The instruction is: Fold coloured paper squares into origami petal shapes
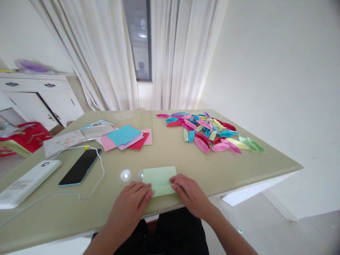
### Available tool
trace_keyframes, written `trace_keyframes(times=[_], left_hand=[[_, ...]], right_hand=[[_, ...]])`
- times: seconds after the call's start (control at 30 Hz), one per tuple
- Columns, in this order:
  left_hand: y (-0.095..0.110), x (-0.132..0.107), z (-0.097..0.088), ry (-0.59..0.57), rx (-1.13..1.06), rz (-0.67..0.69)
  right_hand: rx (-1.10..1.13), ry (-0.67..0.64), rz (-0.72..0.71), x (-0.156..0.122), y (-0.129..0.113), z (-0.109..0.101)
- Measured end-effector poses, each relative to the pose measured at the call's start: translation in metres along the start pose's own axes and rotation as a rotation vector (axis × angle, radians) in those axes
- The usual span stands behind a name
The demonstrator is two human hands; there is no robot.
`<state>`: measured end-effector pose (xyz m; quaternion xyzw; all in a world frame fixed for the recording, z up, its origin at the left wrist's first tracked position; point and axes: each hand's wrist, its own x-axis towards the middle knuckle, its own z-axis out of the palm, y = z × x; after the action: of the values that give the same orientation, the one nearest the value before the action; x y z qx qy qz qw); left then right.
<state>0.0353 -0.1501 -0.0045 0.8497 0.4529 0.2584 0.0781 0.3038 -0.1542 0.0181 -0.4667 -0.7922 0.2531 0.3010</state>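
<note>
A pale green sheet of paper [159,176] lies on the table near its front edge, with a crease running across it and its near part folded over. My left hand [135,198] grips the paper's left side, thumb and fingers closed at the fold. At the right side my right hand [190,193] pinches the paper in the same way. Beyond them, to the right, is a heap of folded paper pieces [203,140] in pink, blue, red, yellow and green. Back left of the sheet lie loose coloured paper squares [124,136], a blue one on top.
On the left of the table [111,212] are a black phone [79,167], a white power bank [28,184] and a white cable [102,170] curving past the phone. Paper packets [63,141] lie behind them. A white cabinet [39,95] stands back left; a wall [278,88] rises at right.
</note>
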Motion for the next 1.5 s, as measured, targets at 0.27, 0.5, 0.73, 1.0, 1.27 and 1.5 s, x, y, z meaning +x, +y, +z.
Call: trace_keyframes(times=[0.27, 0.5, 0.73, 1.0, 1.27, 1.5], left_hand=[[-0.001, 0.006, 0.010, 0.097, -0.116, -0.206], [0.004, 0.003, 0.013, 0.050, -0.087, -0.183], [0.004, -0.001, 0.017, 0.065, -0.067, -0.168], [0.006, 0.001, 0.016, 0.074, -0.033, -0.163], [0.008, 0.002, 0.016, 0.088, 0.022, -0.134], [0.015, -0.008, 0.020, 0.144, 0.310, 0.048]], right_hand=[[0.122, 0.104, 0.043, 0.006, 0.008, 0.000], [0.075, 0.137, 0.070, 0.009, 0.009, 0.002], [-0.022, 0.233, 0.061, 0.002, 0.013, 0.015], [-0.088, 0.270, 0.056, 0.002, 0.013, 0.017], [-0.120, 0.277, 0.060, 0.003, 0.016, 0.020], [-0.202, 0.328, 0.048, -0.001, 0.018, 0.028]])
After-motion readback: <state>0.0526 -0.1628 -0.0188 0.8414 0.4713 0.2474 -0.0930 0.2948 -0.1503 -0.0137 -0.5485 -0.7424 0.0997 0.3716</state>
